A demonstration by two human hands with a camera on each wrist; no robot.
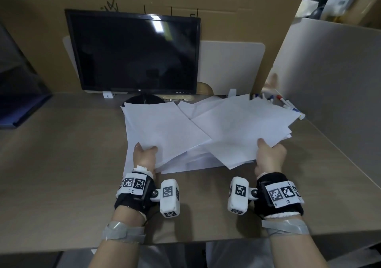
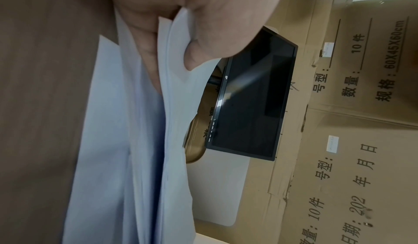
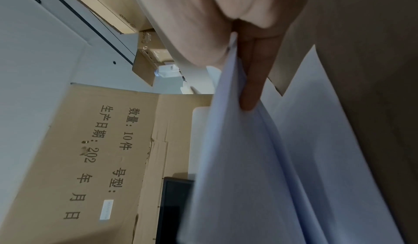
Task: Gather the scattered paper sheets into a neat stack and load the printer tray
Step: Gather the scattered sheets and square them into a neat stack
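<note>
Several white paper sheets lie fanned out on the brown desk point(image 1: 61, 154) in front of the monitor. My left hand point(image 1: 144, 154) pinches the near corner of the left bunch of sheets point(image 1: 162, 127), thumb on top and fingers underneath. In the left wrist view the left hand point(image 2: 181, 39) grips the left bunch of sheets point(image 2: 172, 122) at its edge. My right hand point(image 1: 270, 156) pinches the near edge of the right bunch of sheets point(image 1: 243, 123). Seen from the right wrist, the fingers point(image 3: 251, 80) lie under the right bunch of sheets point(image 3: 237, 158). More loose sheets point(image 1: 202, 162) rest flat beneath both bunches. No printer tray is in view.
A black monitor point(image 1: 134, 53) stands at the back of the desk before cardboard boxes point(image 1: 226, 1). Several markers point(image 1: 286, 103) lie at the back right beside a grey partition point(image 1: 329, 78). A dark blue object point(image 1: 22, 106) sits at the left edge.
</note>
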